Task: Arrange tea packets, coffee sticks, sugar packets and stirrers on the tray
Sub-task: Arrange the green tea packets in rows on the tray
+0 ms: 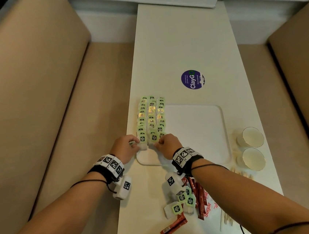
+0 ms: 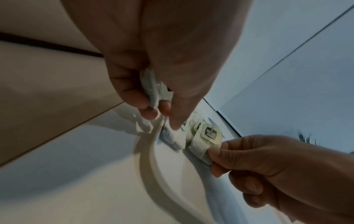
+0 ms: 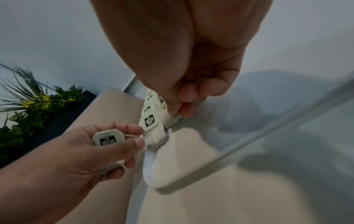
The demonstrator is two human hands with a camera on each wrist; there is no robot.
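Left grip: the left hand [image 1: 125,148] has thumb and fingers curled round a tea packet [image 3: 107,138] whose black label reads "McCoy"; it sits at the near left corner of the tray [image 1: 199,131].
Right grip: the right hand [image 1: 169,145] pinches the near end of the front tea packet [image 2: 207,140] in the right-hand row, between thumb and forefinger.
Tea rows: three overlapping rows of green-tagged tea packets [image 1: 151,117] run along the tray's left side, from the hands to its far edge.
Open room: the tray's right part is bare white.
Near pile: loose tea packets [image 1: 181,201], red coffee sticks [image 1: 174,227] and a packet printed "Sugar" [image 1: 207,209] lie on the desk [image 1: 179,38] by the right forearm.
Right edge: two paper cups [image 1: 251,148] and wooden stirrers [image 1: 241,173] stand just beside the tray.
Sticker: a round purple one [image 1: 193,79] reading "ClayG" lies beyond the tray.
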